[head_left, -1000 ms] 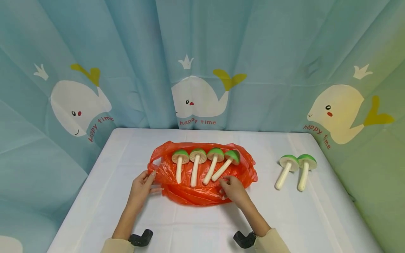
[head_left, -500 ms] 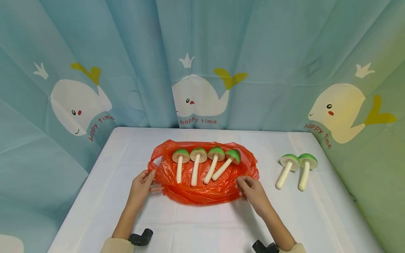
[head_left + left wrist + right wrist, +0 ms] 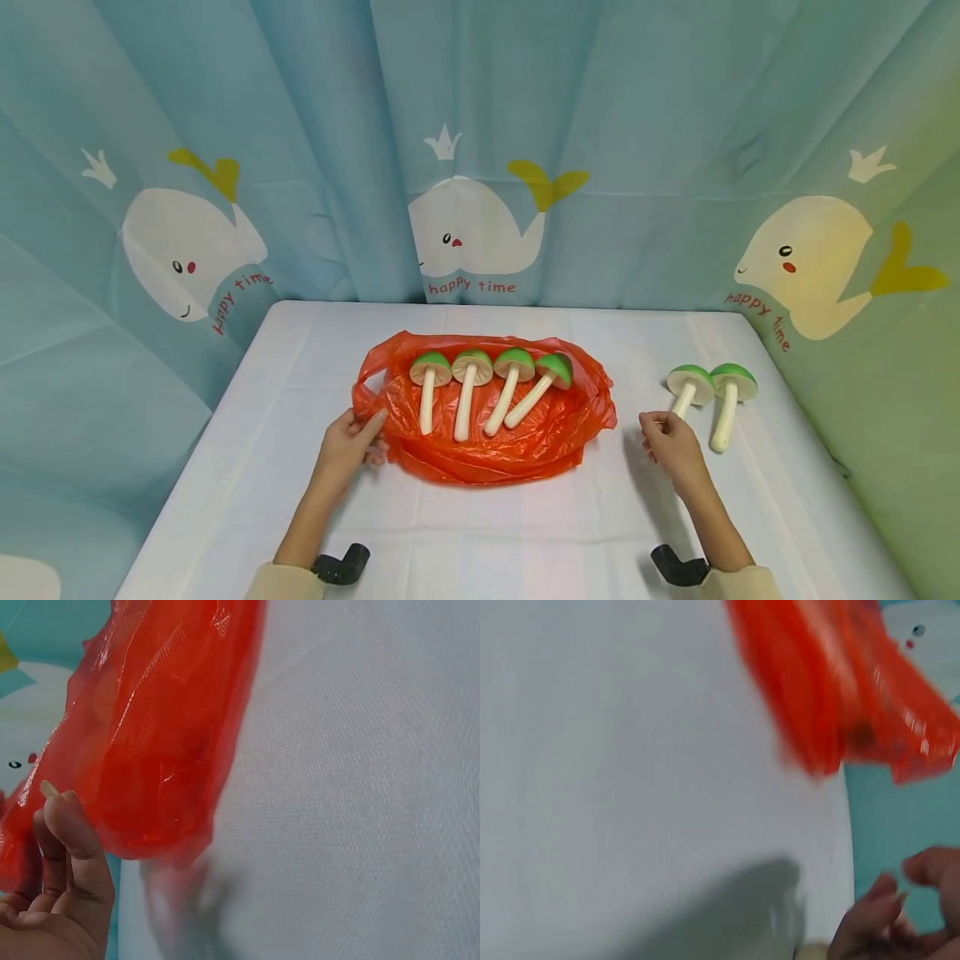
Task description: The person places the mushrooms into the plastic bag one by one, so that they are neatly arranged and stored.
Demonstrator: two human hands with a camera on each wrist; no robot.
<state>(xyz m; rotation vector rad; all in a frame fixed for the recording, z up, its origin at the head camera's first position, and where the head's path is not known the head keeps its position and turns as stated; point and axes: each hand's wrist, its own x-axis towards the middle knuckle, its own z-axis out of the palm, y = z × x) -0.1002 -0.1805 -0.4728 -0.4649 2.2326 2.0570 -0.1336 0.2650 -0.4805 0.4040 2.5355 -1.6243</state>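
My left hand (image 3: 347, 450) is at the left edge of a red plastic bag (image 3: 480, 471), pinching it between thumb and fingers. In the left wrist view the bag (image 3: 150, 780) passes behind and between the fingers (image 3: 75, 836). Several toy mushrooms with green caps and pale stems, such as this mushroom (image 3: 463, 404), lie in a row on the flattened bag. My right hand (image 3: 672, 450) is over the table beside two more mushrooms, its thumb and fingers loosely bent with nothing between them. It hides the stem of the nearer mushroom (image 3: 690, 383); the other mushroom (image 3: 726, 408) shows whole.
A white table (image 3: 480, 550) carries everything. Behind and at both sides hangs a blue-green curtain (image 3: 645, 100) printed with whales. Black wrist pieces, such as the left wrist piece (image 3: 342, 565), sit inside the beige sleeves (image 3: 285, 582).
My right hand has left the bag's front right edge and moved right to the two mushrooms. My left hand has shifted slightly right, its thumb now further over the bag.
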